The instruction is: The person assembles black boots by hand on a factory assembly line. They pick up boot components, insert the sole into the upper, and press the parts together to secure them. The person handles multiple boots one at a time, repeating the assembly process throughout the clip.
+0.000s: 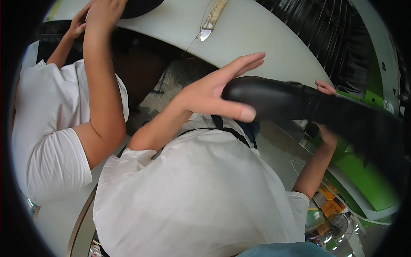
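A long black piece with a smooth, leathery shine, shaped like a tall boot (pixel 267 97), lies across in front of my chest. Its rounded end points left, and the wider part runs off to the right, blurred. My left hand (pixel 214 92) is open at that rounded end, with the thumb on the near side and the other fingers stretched out beyond it. My right hand (pixel 326 87) is wrapped round the middle of the boot from below; fingertips show past its far edge, and the rest of the hand is partly hidden.
On the pale curved table (pixel 265 34) lies a knife (pixel 209 23) with a wrapped handle, beside a thin thread. To my left a co-worker in a white shirt (pixel 55 128) reaches over the table near a dark piece (pixel 141 7). Black items (pixel 338 38) hang together at the upper right, near green machinery (pixel 364 171).
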A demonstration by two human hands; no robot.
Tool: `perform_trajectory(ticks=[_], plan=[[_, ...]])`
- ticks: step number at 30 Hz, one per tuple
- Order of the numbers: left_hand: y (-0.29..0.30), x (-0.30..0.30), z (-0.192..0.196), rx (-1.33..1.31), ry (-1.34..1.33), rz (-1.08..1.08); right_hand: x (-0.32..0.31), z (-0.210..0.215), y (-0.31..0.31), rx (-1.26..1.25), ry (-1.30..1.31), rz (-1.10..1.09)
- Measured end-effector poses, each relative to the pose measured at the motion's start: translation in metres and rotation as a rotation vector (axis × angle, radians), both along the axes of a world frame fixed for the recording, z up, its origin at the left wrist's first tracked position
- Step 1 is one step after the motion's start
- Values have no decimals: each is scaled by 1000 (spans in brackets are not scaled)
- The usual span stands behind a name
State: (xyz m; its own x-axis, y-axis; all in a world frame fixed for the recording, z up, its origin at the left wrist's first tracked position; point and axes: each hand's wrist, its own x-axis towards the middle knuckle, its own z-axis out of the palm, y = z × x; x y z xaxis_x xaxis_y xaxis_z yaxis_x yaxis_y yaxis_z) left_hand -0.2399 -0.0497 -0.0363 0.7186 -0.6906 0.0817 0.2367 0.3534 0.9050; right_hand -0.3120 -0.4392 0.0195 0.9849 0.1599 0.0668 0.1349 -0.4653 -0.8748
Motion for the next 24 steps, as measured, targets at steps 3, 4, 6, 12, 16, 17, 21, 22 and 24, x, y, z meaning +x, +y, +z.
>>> perform_trajectory(ticks=[3, 4, 6, 12, 16, 17, 21, 22, 24], plan=[[14, -2, -2, -62, -37, -94, -33, -37, -45, 158, 205, -300], [16, -4, -1, -66, -31, -114, -27, -40, -46, 217, 245, -362], [20, -2, 2, 117, -120, -61, -9, -28, -23, 249, 374, -319], [16, 7, -14, 403, -586, 208, 39, 9, 15, -5, 699, -441], [-5, 3, -29, 437, -794, 384, 35, 6, 25, -541, 293, -417], [-7, 4, -32, 442, -827, 387, 30, 11, 32, -520, 71, -417], [-5, -2, -35, 467, -837, 368, 6, 48, 108, -535, -321, 10], [-5, -2, -36, 407, -790, 359, -5, 41, 121, -563, -309, 40], [-5, -1, -36, 286, -691, 341, -13, 13, 140, -670, -530, 91]])
